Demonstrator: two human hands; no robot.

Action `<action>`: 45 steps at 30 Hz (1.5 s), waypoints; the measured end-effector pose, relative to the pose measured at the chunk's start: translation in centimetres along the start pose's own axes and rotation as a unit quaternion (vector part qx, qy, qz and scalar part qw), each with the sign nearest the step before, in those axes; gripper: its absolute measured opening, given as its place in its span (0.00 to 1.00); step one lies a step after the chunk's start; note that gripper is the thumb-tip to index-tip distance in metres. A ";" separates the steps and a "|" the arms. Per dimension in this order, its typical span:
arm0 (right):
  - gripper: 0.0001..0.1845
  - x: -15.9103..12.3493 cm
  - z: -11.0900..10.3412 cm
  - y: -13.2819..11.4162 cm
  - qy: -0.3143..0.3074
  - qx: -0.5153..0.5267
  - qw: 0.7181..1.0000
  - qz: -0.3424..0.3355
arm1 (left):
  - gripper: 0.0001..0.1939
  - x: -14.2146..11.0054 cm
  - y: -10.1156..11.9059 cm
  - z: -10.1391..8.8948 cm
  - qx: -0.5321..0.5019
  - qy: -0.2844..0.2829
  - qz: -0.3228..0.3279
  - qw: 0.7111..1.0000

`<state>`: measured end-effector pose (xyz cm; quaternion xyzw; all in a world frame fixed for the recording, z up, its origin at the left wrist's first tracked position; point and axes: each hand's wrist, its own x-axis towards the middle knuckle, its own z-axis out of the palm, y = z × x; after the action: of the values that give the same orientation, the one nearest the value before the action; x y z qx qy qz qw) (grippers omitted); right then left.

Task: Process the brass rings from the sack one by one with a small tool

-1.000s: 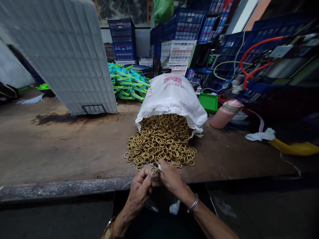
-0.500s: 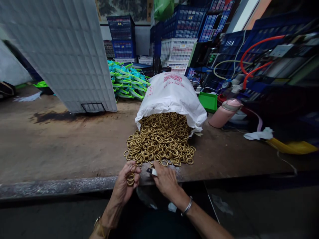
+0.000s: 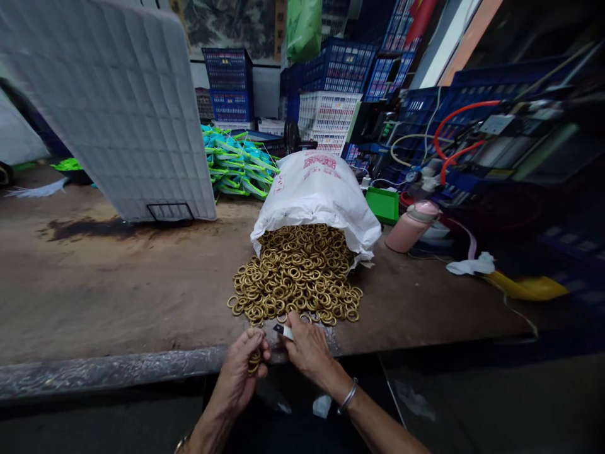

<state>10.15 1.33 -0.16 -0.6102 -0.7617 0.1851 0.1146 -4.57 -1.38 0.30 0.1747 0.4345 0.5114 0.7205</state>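
My left hand (image 3: 243, 366) is closed around a few brass-coloured rings (image 3: 255, 361) at the table's front edge, thumb and forefinger pinched together. Close by on its right, my right hand (image 3: 309, 347) grips a small knife (image 3: 285, 330) with a pale handle and a dark, flat blade pointing left. The right fingertips are at the front of a heap of loose rings (image 3: 297, 284). These rings spill from the mouth of a white woven sack (image 3: 321, 189) lying on its side.
On the wooden table (image 3: 142, 290), a tall quilted white panel (image 3: 142, 113) stands at left. Green and blue pieces (image 3: 239, 164) are stacked behind it. A pink bottle (image 3: 412, 227), a green tray (image 3: 382, 205) and red-hosed equipment (image 3: 447, 135) are at right. Blue crates (image 3: 231, 104) stand behind.
My left hand has turned, with its fingers now covering more of the rings. My right hand keeps the knife near the heap. The whole view has shifted slightly.
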 end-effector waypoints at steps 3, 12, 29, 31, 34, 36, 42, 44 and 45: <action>0.05 0.1 -0.2 0.2 0.020 0.091 0.996 -0.017 | 0.17 0.0 -0.7 0.5 0.074 0.016 0.030 0.997; 0.10 0.0 -1.7 -0.9 -0.006 0.341 0.939 -0.036 | 0.14 0.1 -0.8 1.5 0.228 0.012 0.118 0.966; 0.11 0.2 -1.5 -0.5 -0.009 0.369 0.929 -0.012 | 0.15 -0.4 -0.6 1.5 0.169 -0.062 0.036 0.983; 0.08 -0.1 -1.5 -0.3 0.014 0.296 0.955 -0.019 | 0.15 -0.5 -0.5 1.7 0.176 -0.049 0.043 0.982; 0.08 -0.7 -1.3 -0.2 0.015 0.183 0.981 -0.055 | 0.16 -0.6 -0.4 2.1 0.178 -0.040 0.057 0.982; 0.11 -1.0 -1.3 -0.4 -0.002 0.138 0.988 -0.074 | 0.16 -0.7 -0.3 2.3 0.179 -0.035 0.062 0.981; 0.16 -1.1 -1.4 -1.0 -0.030 0.071 0.995 -0.071 | 0.18 -1.0 -0.1 2.6 0.199 -0.010 0.088 0.976; 0.16 -0.9 -1.3 -0.9 -0.033 0.062 0.995 -0.067 | 0.17 -1.1 -0.2 2.5 0.209 -0.009 0.100 0.973; 0.16 -0.9 -1.2 -0.7 -0.032 0.052 0.996 -0.060 | 0.17 -1.3 -0.3 2.4 0.214 -0.010 0.100 0.972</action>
<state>10.21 0.53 1.29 -0.5509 -0.7894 0.2361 0.1326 -2.55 -2.16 2.03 0.3730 0.5067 0.4742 0.6159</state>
